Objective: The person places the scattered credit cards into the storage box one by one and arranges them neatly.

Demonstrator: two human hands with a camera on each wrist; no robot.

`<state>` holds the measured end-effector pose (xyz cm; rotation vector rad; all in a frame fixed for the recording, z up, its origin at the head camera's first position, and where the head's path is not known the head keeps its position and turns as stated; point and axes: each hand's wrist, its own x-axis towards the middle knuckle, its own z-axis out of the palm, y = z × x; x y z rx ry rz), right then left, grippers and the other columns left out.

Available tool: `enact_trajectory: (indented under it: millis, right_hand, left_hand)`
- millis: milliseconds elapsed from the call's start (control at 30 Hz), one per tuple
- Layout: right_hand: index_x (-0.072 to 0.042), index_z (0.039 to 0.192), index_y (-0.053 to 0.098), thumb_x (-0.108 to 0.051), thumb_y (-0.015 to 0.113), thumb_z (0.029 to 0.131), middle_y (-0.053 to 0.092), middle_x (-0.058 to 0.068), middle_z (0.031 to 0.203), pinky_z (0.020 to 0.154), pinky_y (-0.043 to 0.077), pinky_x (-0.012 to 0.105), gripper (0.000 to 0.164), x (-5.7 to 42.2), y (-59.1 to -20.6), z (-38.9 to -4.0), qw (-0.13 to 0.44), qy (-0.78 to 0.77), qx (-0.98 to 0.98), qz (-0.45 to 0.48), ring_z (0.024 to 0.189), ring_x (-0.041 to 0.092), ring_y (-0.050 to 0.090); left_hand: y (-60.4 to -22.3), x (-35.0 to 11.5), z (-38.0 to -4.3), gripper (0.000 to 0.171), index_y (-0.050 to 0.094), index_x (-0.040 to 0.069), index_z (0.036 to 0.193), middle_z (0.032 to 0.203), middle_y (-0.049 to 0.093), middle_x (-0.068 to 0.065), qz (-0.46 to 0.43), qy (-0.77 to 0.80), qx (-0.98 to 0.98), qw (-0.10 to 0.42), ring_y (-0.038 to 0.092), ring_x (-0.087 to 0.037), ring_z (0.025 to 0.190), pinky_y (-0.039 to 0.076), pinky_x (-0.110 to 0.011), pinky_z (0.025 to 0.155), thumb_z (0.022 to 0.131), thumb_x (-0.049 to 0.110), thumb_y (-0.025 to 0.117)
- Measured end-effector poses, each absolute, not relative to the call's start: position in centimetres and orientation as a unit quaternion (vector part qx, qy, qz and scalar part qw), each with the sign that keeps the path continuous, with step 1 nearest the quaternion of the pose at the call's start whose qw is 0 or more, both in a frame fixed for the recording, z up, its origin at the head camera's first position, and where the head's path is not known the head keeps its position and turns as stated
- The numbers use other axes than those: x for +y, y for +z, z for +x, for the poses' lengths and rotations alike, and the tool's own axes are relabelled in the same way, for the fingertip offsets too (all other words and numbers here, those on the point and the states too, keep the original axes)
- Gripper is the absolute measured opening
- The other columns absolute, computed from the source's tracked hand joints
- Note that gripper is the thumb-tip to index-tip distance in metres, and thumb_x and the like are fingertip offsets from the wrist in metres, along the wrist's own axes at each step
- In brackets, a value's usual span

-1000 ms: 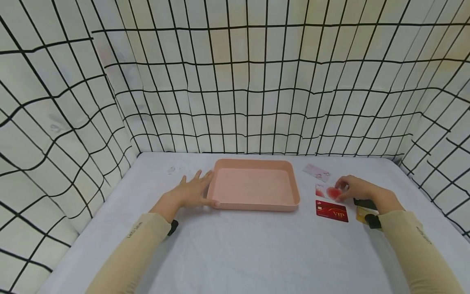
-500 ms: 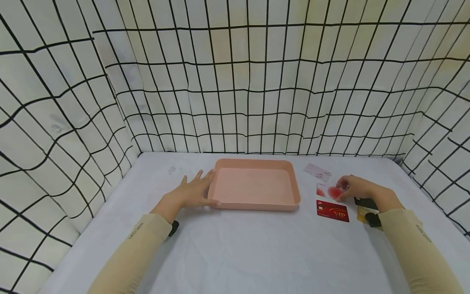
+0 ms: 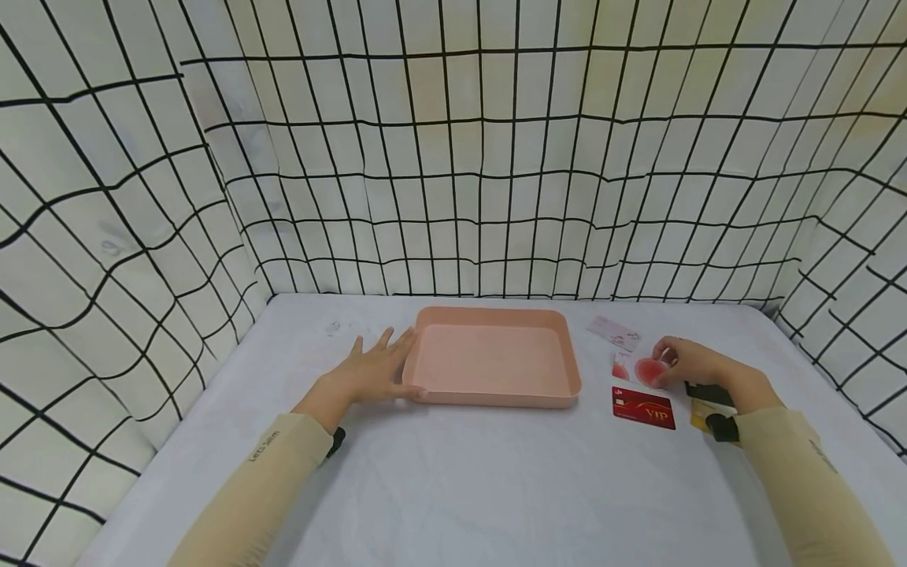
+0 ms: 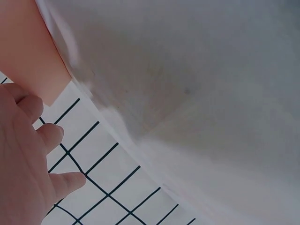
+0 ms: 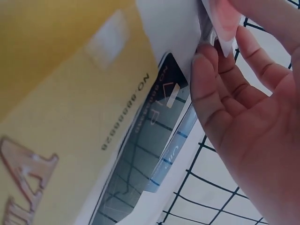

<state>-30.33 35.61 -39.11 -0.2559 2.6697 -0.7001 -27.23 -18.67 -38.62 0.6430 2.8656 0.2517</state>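
My left hand (image 3: pixel 372 374) rests at the left side of a pink rectangular tray (image 3: pixel 499 400), fingers spread and thumb at its front left corner. In the left wrist view, fingertips touch the tray wall (image 4: pixel 35 61). At the right, my right hand (image 3: pixel 697 366) pinches the right edge of a white card with red round shapes (image 3: pixel 648 370). That card's edge tilts up between thumb and fingers in the right wrist view (image 5: pixel 225 21). Just in front lies a red VIP card (image 3: pixel 643 407). Beneath my right wrist are a dark card (image 3: pixel 708 393) and a gold card (image 3: pixel 701 413), both partly hidden.
A pale pink card (image 3: pixel 613 333) lies behind the pinched one. In the right wrist view a blue card (image 5: pixel 173 152) shows beyond the dark card. White cloth (image 3: pixel 468 488) covers the table, and a black-lined white wall (image 3: pixel 496 197) encloses its back and sides.
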Motion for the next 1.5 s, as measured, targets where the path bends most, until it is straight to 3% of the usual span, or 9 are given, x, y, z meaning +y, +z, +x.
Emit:
enact_trajectory:
  millis: [233, 467, 733, 1067, 1233, 1500]
  right_hand:
    - [0.007, 0.124, 0.055, -0.014, 0.067, 0.098, 0.057, 0.022, 0.114, 0.088, 0.056, 0.041, 0.035, 36.3, -39.2, -30.3, 0.189, -0.318, 0.925, -0.092, 0.1, 0.032, 0.058]
    - [0.011, 0.138, 0.053, -0.016, 0.062, 0.103, 0.057, 0.024, 0.13, 0.089, 0.058, 0.036, 0.045, 37.1, -39.5, -30.1, 0.227, -0.401, 0.884, -0.08, 0.107, 0.027, 0.059]
    - [0.01, 0.144, 0.051, -0.022, 0.059, 0.106, 0.047, 0.032, 0.143, 0.09, 0.057, 0.033, 0.05, 37.7, -39.7, -30.0, 0.22, -0.442, 0.866, -0.08, 0.115, 0.029, 0.058]
    - [0.009, 0.151, 0.041, -0.026, 0.049, 0.11, 0.032, 0.036, 0.155, 0.099, 0.053, 0.033, 0.054, 37.6, -39.8, -30.0, 0.168, -0.461, 0.868, -0.079, 0.139, 0.049, 0.039]
    - [0.006, 0.153, 0.04, -0.035, 0.045, 0.111, 0.037, 0.032, 0.155, 0.1, 0.049, 0.027, 0.059, 37.0, -40.1, -30.0, 0.089, -0.474, 0.875, -0.032, 0.142, 0.047, 0.037]
    - [0.0, 0.157, 0.038, -0.043, 0.051, 0.107, 0.038, 0.024, 0.158, 0.114, 0.034, 0.042, 0.067, 35.9, -40.2, -30.2, 0.018, -0.554, 0.83, 0.064, 0.146, 0.037, 0.036]
  left_hand:
    - [-38.9, -18.8, -27.3, 0.11, 0.013, 0.005, 0.165, 0.171, 0.012, -0.012, 0.223, 0.081, 0.967, 0.09, 0.006, -0.041, 0.155, 0.003, -0.074, 0.115, 0.091, 0.071, 0.06]
    - [-38.7, -18.7, -27.1, 0.109, 0.012, 0.005, 0.165, 0.171, 0.011, -0.012, 0.22, 0.084, 0.967, 0.094, 0.005, -0.041, 0.155, 0.002, -0.074, 0.115, 0.091, 0.07, 0.061]
    - [-38.7, -18.6, -27.1, 0.109, 0.011, 0.006, 0.165, 0.171, 0.011, -0.011, 0.219, 0.08, 0.967, 0.098, 0.005, -0.04, 0.155, 0.002, -0.073, 0.116, 0.091, 0.07, 0.061]
    - [-38.7, -18.6, -27.2, 0.11, 0.012, 0.006, 0.165, 0.171, 0.011, -0.011, 0.217, 0.076, 0.968, 0.101, 0.004, -0.04, 0.156, 0.002, -0.074, 0.115, 0.091, 0.071, 0.06]
    - [-38.6, -18.7, -27.2, 0.111, 0.012, 0.005, 0.165, 0.171, 0.011, -0.012, 0.217, 0.079, 0.968, 0.102, 0.004, -0.04, 0.156, 0.002, -0.073, 0.116, 0.09, 0.071, 0.061]
    - [-38.6, -18.7, -27.1, 0.109, 0.011, 0.006, 0.165, 0.171, 0.012, -0.011, 0.217, 0.08, 0.968, 0.1, 0.005, -0.04, 0.156, 0.002, -0.073, 0.116, 0.091, 0.069, 0.062]
